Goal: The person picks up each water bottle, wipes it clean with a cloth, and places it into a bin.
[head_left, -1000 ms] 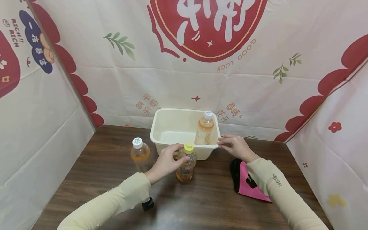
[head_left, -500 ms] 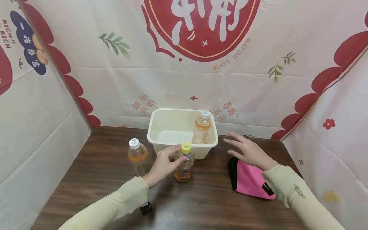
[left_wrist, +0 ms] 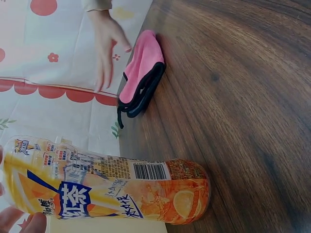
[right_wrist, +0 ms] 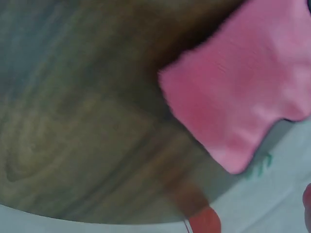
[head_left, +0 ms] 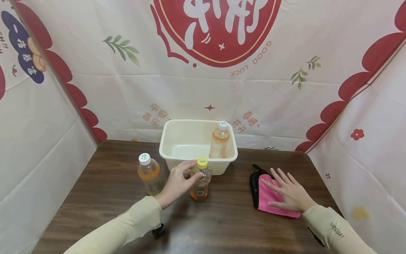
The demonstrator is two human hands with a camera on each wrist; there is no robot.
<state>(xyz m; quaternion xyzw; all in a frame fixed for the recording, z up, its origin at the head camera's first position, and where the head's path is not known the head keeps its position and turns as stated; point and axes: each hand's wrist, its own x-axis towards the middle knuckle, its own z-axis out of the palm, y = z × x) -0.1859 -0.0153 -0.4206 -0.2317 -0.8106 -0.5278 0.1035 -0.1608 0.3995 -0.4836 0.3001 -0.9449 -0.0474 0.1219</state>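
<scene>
One clear plastic bottle with a yellow cap [head_left: 201,185] stands upright on the brown wood-grain table [head_left: 228,222], gripped by its upper part between thumb and fingers of the left hand [head_left: 177,180], just in front of the rectangular cream plastic bin [head_left: 185,132]. The right hand [head_left: 290,194], fingers spread, hovers above a pink fabric pouch with black edging [head_left: 265,195]. Inside the bin is a white-capped clear bottle [head_left: 219,144]; a second white-capped bottle [head_left: 149,176] stands beside the left hand.
</scene>
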